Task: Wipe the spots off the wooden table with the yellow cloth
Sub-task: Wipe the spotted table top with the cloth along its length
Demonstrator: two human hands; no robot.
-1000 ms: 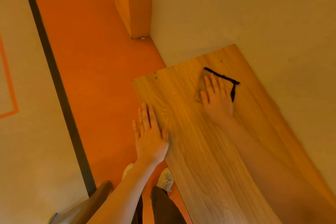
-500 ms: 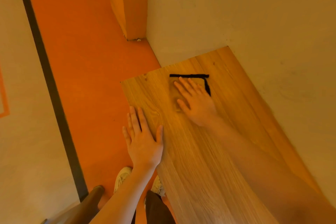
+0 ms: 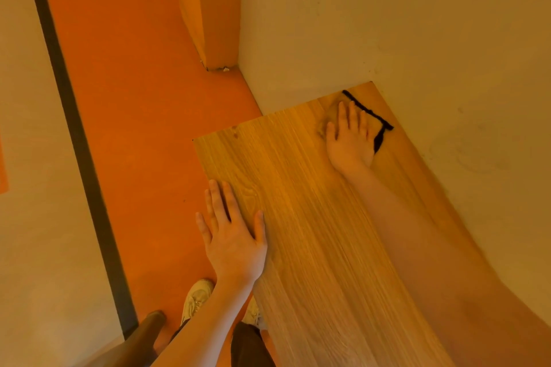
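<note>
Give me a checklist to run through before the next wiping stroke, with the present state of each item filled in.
1. Right hand flat on the yellow cloth, fingers straight: ok.
2. Cloth lying on the wooden table, near its far end by the wall: ok.
3. Left hand bracing the table at its near left edge, fingers straight, holding nothing: ok.
4. Cloth spread under the palm, black edging showing beyond the fingertips: ok, though most of the cloth is hidden by the hand.
5. Spots left on the wood: cannot tell; no clear spots show on the visible surface, and the patch under the cloth is hidden.
6. Path back toward the person free of objects: ok.
</note>
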